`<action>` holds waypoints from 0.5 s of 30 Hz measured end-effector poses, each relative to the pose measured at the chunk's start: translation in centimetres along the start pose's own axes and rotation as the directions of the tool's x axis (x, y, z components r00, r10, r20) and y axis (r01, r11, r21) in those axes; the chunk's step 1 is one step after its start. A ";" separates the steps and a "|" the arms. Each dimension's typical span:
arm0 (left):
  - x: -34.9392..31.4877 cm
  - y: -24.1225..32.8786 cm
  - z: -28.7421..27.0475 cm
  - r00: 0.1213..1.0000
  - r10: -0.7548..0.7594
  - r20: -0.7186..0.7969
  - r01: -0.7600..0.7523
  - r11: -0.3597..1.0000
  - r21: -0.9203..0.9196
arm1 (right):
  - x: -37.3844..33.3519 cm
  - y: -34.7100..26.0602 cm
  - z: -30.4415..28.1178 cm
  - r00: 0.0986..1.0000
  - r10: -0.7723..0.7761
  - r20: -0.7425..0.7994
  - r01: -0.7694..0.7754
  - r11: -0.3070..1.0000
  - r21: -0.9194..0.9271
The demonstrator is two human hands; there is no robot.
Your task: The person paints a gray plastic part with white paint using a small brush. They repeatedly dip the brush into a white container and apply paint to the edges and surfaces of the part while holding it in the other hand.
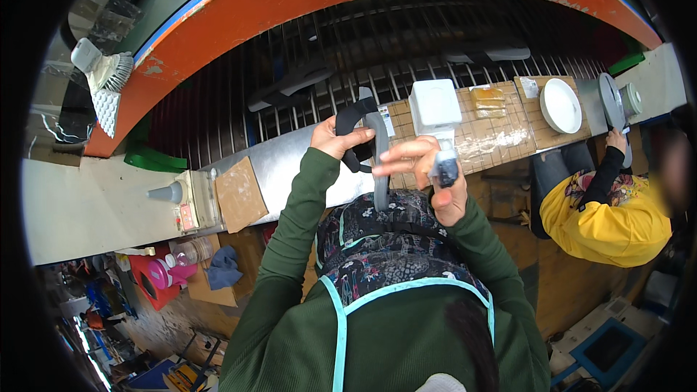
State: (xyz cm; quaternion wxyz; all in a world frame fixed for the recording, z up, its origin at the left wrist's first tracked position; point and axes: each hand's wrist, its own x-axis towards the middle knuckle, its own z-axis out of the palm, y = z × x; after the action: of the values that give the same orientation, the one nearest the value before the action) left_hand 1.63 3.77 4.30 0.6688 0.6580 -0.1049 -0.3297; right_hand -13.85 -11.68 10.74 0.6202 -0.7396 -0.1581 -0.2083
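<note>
The worker's left hand [341, 138] pinches a grey sole [381, 151] with a black strap [356, 113], thumb on its upper end, on the near left side of the tub [434, 104]. The right hand [435, 178], just nearer the body than the tub, reaches its fingers toward the sole; contact cannot be told. A clear piece with a dark core [444, 167] shows at this palm; whether it is gripped cannot be told.

Likely faults: the sole's lower end appears unsupported, so a slack thumb under a push from the right fingers could twist or drop it. The loose strap could snag a fingertip. A backward swing of the right knuckles could nudge the tub.

Right of the tub: amber bars [488, 103], then a bowl [561, 105], then a co-worker's hand [617, 140] at a grey piece. Beyond the tub: a rack [406, 51]. Well left of it: cardboard [240, 194] and a grey cone [165, 193].
</note>
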 end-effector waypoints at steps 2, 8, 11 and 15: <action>0.7 -0.7 -0.7 1.000 0.026 0.006 -0.026 1.000 0.001 | -1.0 0.1 -0.2 0.995 0.083 0.051 -0.097 0.859 0.502; -0.3 -3.2 -4.1 0.890 0.434 0.139 -0.358 0.854 -0.378 | -8.4 9.0 -5.9 0.762 0.190 -0.619 -0.256 0.967 -0.018; -1.7 -4.7 -4.9 0.888 0.449 0.102 -0.280 0.703 -0.654 | -14.8 16.0 -9.0 0.679 0.097 -0.728 -0.622 0.602 -0.500; -1.8 -5.7 -5.4 0.885 0.461 0.070 -0.263 0.618 -0.741 | -20.6 20.6 -8.4 0.764 -0.037 -0.644 -0.605 0.308 -0.734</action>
State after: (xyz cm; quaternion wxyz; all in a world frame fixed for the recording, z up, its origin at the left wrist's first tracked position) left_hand 1.59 9.66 -1.13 0.9037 0.2635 -0.1850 -0.2822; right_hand -22.45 -23.19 -16.02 0.1412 -0.8744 0.3140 -0.3418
